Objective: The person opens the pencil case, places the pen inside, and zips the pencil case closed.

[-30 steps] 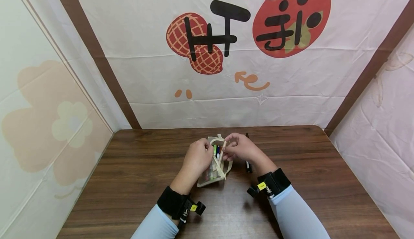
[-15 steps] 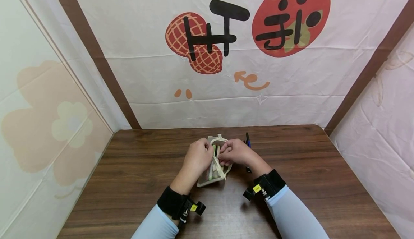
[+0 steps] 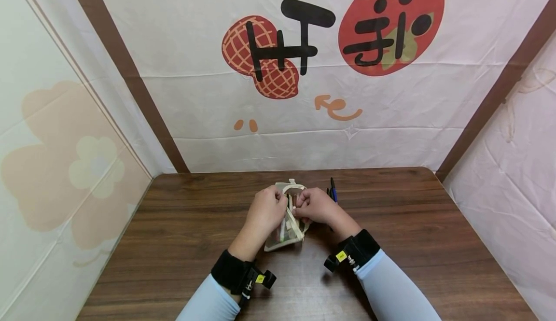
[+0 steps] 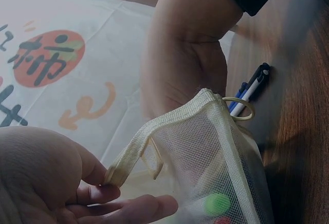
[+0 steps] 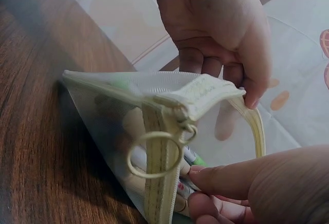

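Observation:
A see-through mesh zip pouch (image 3: 282, 238) with cream trim stands on the table, its top open. My left hand (image 3: 268, 211) pinches the trim at one side of the opening, thumb against fingers in the left wrist view. Across from it, my right hand (image 3: 320, 207) reaches into the opening with curled fingers. The right wrist view has its thumb and fingertips around the end of a white marker (image 5: 186, 187), partly hidden by them. Through the mesh, a green round cap (image 4: 217, 203) shows, with a bit of red below. A ring zipper pull (image 5: 154, 154) hangs from the trim.
Several pens (image 4: 252, 89), blue, white and black, lie on the brown wooden table (image 3: 182, 244) just right of the pouch, partly behind my right hand in the head view. A printed cloth (image 3: 278, 113) hangs behind the table's far edge.
My right hand has moved left and down into the pouch opening, uncovering a blue pen on the table. The pouch has shifted slightly; my left hand keeps its pinch on the trim.

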{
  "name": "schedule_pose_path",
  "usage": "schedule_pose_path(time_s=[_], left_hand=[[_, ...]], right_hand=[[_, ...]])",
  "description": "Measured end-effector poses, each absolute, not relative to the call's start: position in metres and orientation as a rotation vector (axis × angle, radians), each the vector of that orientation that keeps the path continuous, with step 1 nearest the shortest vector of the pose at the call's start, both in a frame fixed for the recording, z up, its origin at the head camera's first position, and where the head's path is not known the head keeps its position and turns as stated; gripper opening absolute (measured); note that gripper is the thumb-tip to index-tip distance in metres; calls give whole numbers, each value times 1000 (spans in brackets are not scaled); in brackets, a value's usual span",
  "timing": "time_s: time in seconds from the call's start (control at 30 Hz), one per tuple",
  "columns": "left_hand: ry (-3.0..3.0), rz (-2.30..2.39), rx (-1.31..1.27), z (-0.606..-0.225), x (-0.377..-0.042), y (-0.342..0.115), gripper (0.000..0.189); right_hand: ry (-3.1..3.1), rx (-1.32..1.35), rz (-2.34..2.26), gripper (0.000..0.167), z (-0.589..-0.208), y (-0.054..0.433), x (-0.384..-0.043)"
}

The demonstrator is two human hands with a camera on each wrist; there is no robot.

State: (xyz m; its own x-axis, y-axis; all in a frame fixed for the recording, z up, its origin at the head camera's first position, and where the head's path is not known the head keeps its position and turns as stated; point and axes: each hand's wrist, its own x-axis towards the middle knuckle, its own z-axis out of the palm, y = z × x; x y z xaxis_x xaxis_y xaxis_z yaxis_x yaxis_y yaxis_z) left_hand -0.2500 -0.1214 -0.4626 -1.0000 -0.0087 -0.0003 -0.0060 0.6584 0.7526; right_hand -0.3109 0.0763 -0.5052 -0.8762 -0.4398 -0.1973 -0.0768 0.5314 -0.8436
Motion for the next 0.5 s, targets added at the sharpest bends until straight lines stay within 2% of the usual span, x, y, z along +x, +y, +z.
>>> schedule_pose_path(time_s=[0.3,0.5], left_hand=[[-2848,-1252,6,-463,-250,-121,25],[-2861,-1258,10,-463,-250,-121,25]], right_hand=[[2393,-457,-1242,17,-498,91,-316],[2440,-376,-1306,20,-494,108,-326]])
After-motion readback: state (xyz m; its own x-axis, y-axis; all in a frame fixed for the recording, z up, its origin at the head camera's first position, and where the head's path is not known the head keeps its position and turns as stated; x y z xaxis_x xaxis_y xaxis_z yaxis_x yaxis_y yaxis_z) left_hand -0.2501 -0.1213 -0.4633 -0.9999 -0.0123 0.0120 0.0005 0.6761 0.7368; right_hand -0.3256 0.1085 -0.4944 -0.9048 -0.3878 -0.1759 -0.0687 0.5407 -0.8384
